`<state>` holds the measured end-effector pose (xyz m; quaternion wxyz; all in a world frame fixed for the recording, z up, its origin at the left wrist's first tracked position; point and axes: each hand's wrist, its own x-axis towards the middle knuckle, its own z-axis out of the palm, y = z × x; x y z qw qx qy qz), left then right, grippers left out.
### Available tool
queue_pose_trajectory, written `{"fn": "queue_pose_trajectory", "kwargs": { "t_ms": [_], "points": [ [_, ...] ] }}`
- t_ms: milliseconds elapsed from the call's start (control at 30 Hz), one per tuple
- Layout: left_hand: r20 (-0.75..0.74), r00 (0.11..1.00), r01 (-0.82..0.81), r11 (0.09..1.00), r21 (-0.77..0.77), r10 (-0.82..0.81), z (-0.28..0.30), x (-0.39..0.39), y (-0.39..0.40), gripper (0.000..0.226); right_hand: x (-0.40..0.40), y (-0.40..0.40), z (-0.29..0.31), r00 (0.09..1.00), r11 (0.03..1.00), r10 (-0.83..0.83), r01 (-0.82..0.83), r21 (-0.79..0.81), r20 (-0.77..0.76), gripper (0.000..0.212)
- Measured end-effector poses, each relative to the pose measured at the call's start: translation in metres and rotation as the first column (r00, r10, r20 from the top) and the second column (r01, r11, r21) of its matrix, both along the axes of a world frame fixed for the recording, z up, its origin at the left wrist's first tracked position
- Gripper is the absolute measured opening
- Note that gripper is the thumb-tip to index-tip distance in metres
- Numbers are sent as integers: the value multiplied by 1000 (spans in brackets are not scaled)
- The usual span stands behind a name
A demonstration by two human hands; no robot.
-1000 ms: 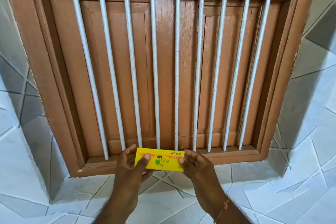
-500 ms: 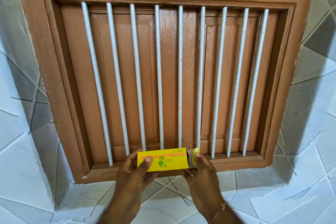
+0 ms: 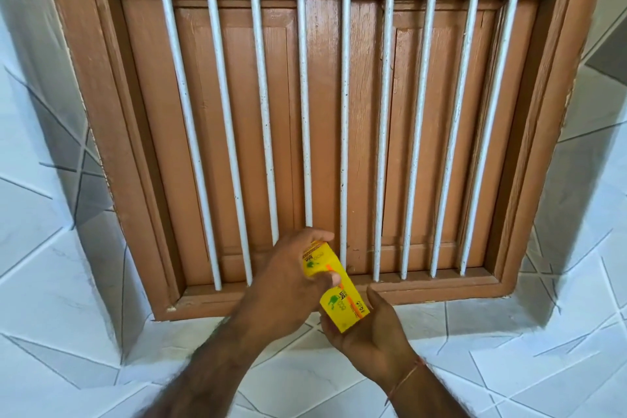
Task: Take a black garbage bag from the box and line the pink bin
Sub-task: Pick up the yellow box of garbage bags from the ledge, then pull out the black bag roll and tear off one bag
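A small yellow box point(image 3: 342, 302) with green print and an orange stripe is held in front of the window ledge, tilted with one end up left and the other down right. My left hand point(image 3: 288, 278) grips its upper end from the left, thumb across the front face. My right hand point(image 3: 369, 332) cups its lower end from below. No black bag shows at the box. The pink bin is not in view.
A brown wooden window frame point(image 3: 529, 146) with several white vertical bars point(image 3: 344, 112) over closed shutters fills the view. White and grey patterned wall tiles point(image 3: 509, 366) surround it below and at both sides.
The box has turned from level on the ledge to a steep diagonal and come nearer. My left hand has shifted to its upper end, my right hand under its lower end.
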<state>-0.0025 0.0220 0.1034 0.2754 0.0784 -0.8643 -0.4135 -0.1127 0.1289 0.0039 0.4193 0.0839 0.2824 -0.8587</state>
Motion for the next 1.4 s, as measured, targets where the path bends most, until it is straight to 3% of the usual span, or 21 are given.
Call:
{"fn": "queue_pose_trajectory", "kwargs": {
  "t_ms": [133, 267, 333, 400, 500, 567, 633, 800, 933, 1000, 1033, 1067, 1133, 1167, 1233, 1267, 1400],
  "points": [
    [0, 1000, -26, 977, -212, 27, 19, -6, 12, 49, 5, 2, -4, 993, 992, 76, -66, -110, 86, 52],
    [-67, 997, -43, 986, -160, 33, 37, -5, 3, 46, 7, 11, -12, 994, 994, 82, -76, -85, 75, 39],
    [-114, 991, -74, 997, -23, 71, 42, 1, -12, 41, 5, 19, -16, 996, 997, 58, -55, -47, 72, 33],
    [-148, 975, -126, 959, 254, 168, 32, 11, -36, 34, 0, 29, -22, 997, 1000, 6, -6, -5, 74, 32],
    [-26, 938, -251, 727, 640, 347, -19, 24, -72, 18, -13, 50, -26, 991, 992, -120, 118, 42, 54, 32],
    [139, 903, -380, 602, 703, 408, -66, 23, -84, 17, -20, 61, -26, 983, 982, -181, 178, 58, 42, 32],
    [253, 853, -501, 585, 637, 456, -105, 14, -88, 27, -23, 67, -25, 980, 978, -198, 196, 75, 19, 35],
    [271, 752, -643, 580, 499, 601, -137, -4, -79, 40, -18, 66, -21, 986, 984, -167, 169, 62, -22, 47],
    [358, 646, -735, 675, 54, 675, -139, -8, -83, 40, -11, 63, -16, 989, 991, -129, 130, 13, -71, 50],
    [212, 617, -759, 645, -95, 758, -131, -7, -80, 32, -8, 61, -13, 988, 994, -105, 107, 15, -111, 51],
    [93, 647, -751, 654, -89, 756, -123, -5, -73, 29, -7, 59, -12, 985, 995, -92, 97, 27, -147, 53],
    [11, 724, -690, 723, 28, 690, -110, -4, -60, 27, -6, 58, -10, 977, 995, -74, 85, 47, -197, 53],
    [54, 944, -324, 873, 364, 327, -79, -2, -26, 42, -5, 54, -6, 934, 990, -3, 53, 130, -358, 45],
    [101, 991, -127, 854, 504, 89, -67, -2, -12, 58, -4, 52, -4, 895, 982, 50, 36, 185, -444, 38],
    [177, 973, 9, 786, 618, -151, -56, -5, 2, 82, 0, 46, 2, 813, 960, 145, 22, 279, -564, 37],
    [187, 969, 6, 776, 631, -160, -56, -7, 1, 81, 1, 43, 5, 787, 954, 172, 19, 301, -593, 43],
    [132, 991, -73, 693, 717, -33, -67, -11, -10, 29, 5, 32, 20, 786, 960, 131, 52, 275, -604, 53]
  ]
}}
